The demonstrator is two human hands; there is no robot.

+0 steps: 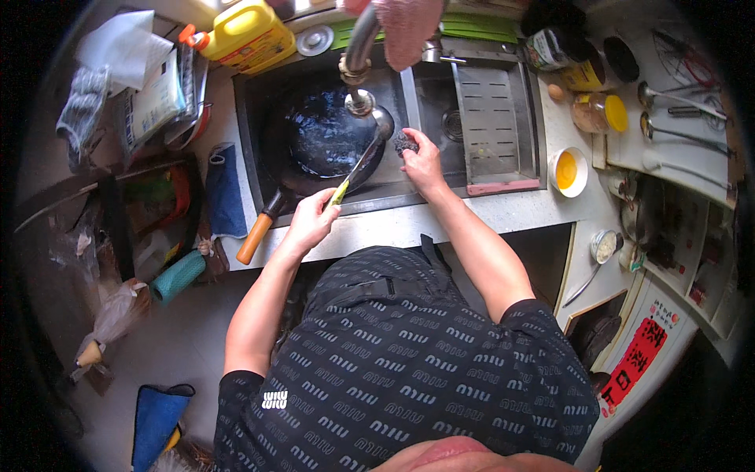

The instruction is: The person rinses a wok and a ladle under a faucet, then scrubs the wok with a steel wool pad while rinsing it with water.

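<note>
My left hand [311, 221] grips the green handle of a metal ladle [367, 154], whose bowl lies under the faucet outlet [360, 103]. A dark steel-wool scrubber [404, 142] is pinched between the thumb and fingers of my right hand [423, 162], just right of the ladle's bowl. Beneath the ladle, a black wok [283, 133] with shiny liquid in it rests in the left basin of the steel sink [398, 171]. Its wooden handle [255, 239] juts over the counter's front edge.
A slotted steel tray [488, 127] covers part of the right basin. To the right stand a white bowl of beaten egg [566, 171], a loose egg [555, 92] and jars [596, 112]. A yellow jug [248, 36] is at back left, and a blue cloth [227, 194] lies left of the sink.
</note>
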